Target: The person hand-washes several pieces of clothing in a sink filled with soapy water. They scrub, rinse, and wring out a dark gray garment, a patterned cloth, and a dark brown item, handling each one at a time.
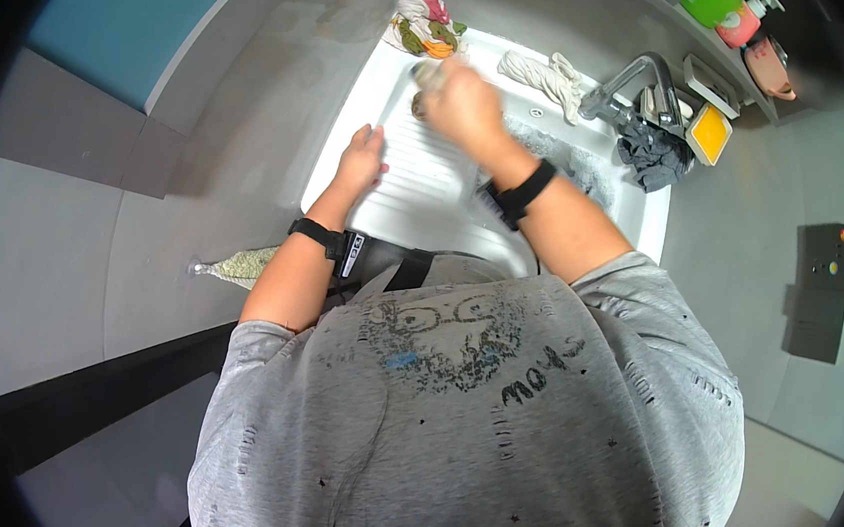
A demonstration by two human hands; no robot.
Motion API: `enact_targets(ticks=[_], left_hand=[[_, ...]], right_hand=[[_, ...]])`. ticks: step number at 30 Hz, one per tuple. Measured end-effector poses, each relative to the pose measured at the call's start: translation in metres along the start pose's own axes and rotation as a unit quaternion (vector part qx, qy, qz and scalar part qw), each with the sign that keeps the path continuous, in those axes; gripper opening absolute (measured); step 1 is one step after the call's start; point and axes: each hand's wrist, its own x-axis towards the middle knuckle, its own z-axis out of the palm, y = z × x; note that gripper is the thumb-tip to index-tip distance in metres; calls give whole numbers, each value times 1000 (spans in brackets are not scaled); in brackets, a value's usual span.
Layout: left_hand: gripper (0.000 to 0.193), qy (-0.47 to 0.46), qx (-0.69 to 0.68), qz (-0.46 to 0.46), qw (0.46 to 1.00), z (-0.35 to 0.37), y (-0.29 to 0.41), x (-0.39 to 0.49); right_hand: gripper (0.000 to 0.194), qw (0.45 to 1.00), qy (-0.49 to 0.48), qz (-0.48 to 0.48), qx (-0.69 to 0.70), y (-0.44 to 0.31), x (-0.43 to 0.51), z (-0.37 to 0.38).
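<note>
Over the upper part of the white ribbed washboard point(419, 169), my right hand point(467, 109) is blurred and closed around a small pale object with a dark end point(428, 76); the blur hides its kind. A small brownish round thing point(419, 105) shows just below it; I cannot tell if the two are joined. My left hand point(362, 159) lies at the washboard's left side, fingers slightly apart and nothing seen in it. To the right, the basin holds sudsy water point(585, 165), partly covered by my right forearm.
Twisted white cloth point(540, 76) and multicoloured cloth point(426, 27) lie on the back rim. Right of them stand a chrome faucet point(637, 86), dark grey cloth point(653, 156) and a yellow soap dish point(708, 134). Bottles, including a pink pump bottle point(740, 24), occupy a shelf. Walls flank the sink.
</note>
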Motion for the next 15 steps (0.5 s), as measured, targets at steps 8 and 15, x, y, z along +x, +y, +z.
enact_targets(ticks=[8,15], left_hand=[[86,2,-121,15,993,5,-29,-4],[70,188,361,227,885,16,-31,-14]], right_hand=[[49,906,-342,-97,229,10,-76,99],[27,799,-161,302,495,104,-55,64]])
